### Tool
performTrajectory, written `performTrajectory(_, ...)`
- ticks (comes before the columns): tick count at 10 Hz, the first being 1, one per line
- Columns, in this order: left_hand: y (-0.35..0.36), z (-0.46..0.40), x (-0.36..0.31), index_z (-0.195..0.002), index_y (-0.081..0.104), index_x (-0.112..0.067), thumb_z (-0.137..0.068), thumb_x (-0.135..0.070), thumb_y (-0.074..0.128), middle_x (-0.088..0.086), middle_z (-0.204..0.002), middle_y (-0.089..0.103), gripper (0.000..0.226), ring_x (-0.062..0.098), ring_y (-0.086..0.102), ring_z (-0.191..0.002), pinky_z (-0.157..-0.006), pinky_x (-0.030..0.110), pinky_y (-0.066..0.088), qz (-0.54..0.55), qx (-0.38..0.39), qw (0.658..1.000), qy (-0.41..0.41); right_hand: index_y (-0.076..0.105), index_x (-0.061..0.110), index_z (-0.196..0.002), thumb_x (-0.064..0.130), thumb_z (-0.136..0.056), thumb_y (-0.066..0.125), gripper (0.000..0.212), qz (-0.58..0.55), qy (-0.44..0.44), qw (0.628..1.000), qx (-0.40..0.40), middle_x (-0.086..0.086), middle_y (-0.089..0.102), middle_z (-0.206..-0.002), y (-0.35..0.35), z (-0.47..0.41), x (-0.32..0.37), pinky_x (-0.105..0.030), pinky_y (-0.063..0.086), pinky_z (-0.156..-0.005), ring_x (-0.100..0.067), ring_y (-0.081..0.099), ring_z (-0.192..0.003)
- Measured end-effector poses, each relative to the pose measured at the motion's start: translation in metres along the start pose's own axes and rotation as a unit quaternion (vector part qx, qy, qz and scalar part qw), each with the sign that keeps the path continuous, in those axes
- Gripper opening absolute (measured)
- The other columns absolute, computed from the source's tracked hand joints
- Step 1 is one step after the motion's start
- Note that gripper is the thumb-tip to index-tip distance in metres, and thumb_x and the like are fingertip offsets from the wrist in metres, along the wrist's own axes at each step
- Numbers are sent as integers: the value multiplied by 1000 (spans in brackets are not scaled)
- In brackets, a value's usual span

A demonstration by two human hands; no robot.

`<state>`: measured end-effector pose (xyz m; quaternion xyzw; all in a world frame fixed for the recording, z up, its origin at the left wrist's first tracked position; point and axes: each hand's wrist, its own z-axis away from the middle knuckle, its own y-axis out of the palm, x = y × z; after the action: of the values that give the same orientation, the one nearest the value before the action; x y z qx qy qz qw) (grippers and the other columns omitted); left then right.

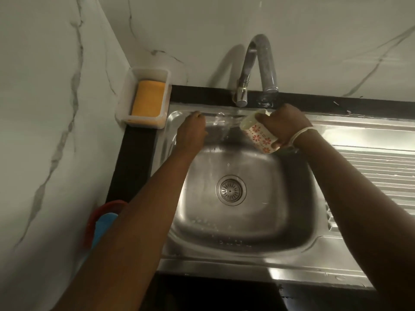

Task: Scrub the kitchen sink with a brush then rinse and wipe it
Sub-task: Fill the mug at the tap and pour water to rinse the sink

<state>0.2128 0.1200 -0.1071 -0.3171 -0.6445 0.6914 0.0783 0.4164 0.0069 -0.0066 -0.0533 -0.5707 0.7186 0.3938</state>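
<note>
While the right hand [284,124], fingers wrapped round a flowered cup [258,133], tips it mouth-leftward at upper centre of the frame, water spills toward the left hand [192,131] on the sink [242,241] back wall; its fingers look curled, holding nothing visible; no brush shows.
</note>
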Motion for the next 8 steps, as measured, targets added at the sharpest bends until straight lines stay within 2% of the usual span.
performTrajectory(1, -1, 17, 12, -113, 61, -5, -84, -7, 68, 12, -123, 60, 30, 25, 57, -115, -94, 32, 46, -17, 0, 999, -28, 67, 7, -94, 52, -96, 52, 47, -135, 38, 988, 58, -8, 68, -74, 6, 14, 5, -23, 49, -39, -19, 71, -53)
performTrajectory(2, -4, 34, 21, -110, 60, -5, -85, -2, 65, 12, -116, 61, 26, 26, 58, -109, -90, 33, 47, -17, -29, 998, -58, 66, 10, -100, 48, -97, 53, 40, -191, 57, 976, 86, -8, 69, -81, 13, 28, 12, -27, 55, -46, -22, 72, -55)
performTrajectory(3, -10, 45, 23, -108, 58, -4, -86, 2, 57, 14, -114, 59, 22, 28, 57, -108, -88, 34, 46, -7, -29, 995, -92, 63, 8, -105, 41, -99, 53, 35, -161, 47, 979, 112, -12, 71, -88, 21, 26, 29, -30, 57, -50, -25, 73, -57)
performTrajectory(4, -19, 62, 26, -101, 60, -1, -89, 2, 46, 16, -104, 62, 19, 30, 60, -101, -88, 33, 46, -25, -31, 998, -49, 62, 4, -103, 36, -99, 50, 34, -86, 4, 992, 96, -16, 71, -90, 29, 19, 54, -40, 62, -63, -28, 73, -63)
performTrajectory(5, -26, 67, 29, -73, 61, -6, -82, 0, 35, 6, -66, 56, 28, 19, 59, -58, -60, 23, 47, -39, -92, 995, -20, 62, 6, -89, 35, -96, 49, 33, 8, -52, 997, 65, -16, 69, -89, 37, 21, 87, -42, 59, -73, -30, 67, -73)
performTrajectory(6, -30, 78, 34, -73, 52, -7, -82, 2, 49, -1, -60, 41, 13, 11, 43, -49, -50, 17, 36, -28, 12, 999, -30, 60, 10, -78, 35, -92, 52, 30, 38, -93, 992, 78, -14, 69, -78, 48, 25, 116, -43, 62, -66, -30, 70, -68)
performTrajectory(7, -36, 93, 34, -63, 58, -3, -52, 10, 75, 8, -55, 55, 24, 22, 57, -46, -45, 22, 46, 32, -60, 998, 4, 64, 7, -84, 35, -94, 49, 34, 85, -140, 980, 116, -5, 66, -60, 59, 33, 133, -31, 54, -58, -18, 65, -59)
performTrajectory(8, -40, 105, 30, -75, 63, 0, -61, 7, 78, 12, -68, 61, 21, 26, 63, -60, -48, 17, 41, 30, -17, 995, -89, 64, 7, -83, 38, -93, 45, 37, 119, -181, 966, 143, 1, 58, -37, 69, 45, 134, -26, 46, -56, -13, 63, -48)
